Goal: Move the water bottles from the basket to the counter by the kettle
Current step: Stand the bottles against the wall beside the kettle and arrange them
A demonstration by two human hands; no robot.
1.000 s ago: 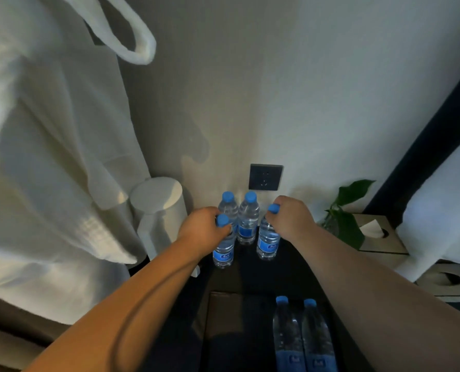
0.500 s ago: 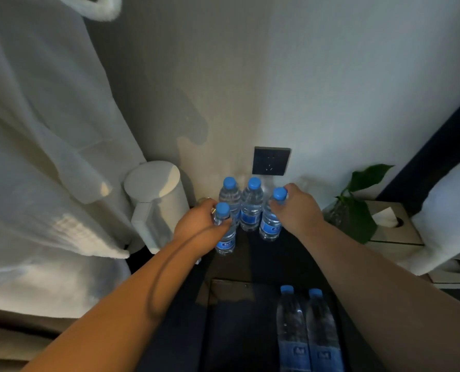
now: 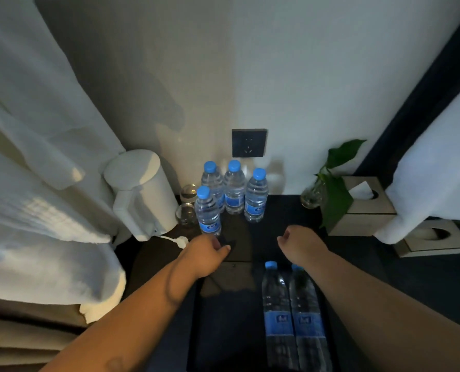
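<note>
The fingers of the left hand were loosely curled inward and held nothing; half a second earlier they had been wrapped around the front-left bottle, which now stood upright and free on the bench. The fingers of the right hand were likewise curled in a slack, empty fist, having let go of the right-hand bottle they gripped by the neck in the earlier frame. Both hands had drawn back from the bottles toward the near side and hovered above the dark bench surface, well clear of all four standing bottles. Behind the released pair stood two further bottles, upright against the wall below the dark socket plate, the four forming a tight cluster just beside the white kettle. Two small glasses sat between the kettle and the cluster. Two bottles remained lying side by side in the dark basket, caps pointing away from the person, the right forearm crossing over one cap. To the right on the bench stood a leafy plant in a glass vase and a tissue box. A white robe hung at the left.
</note>
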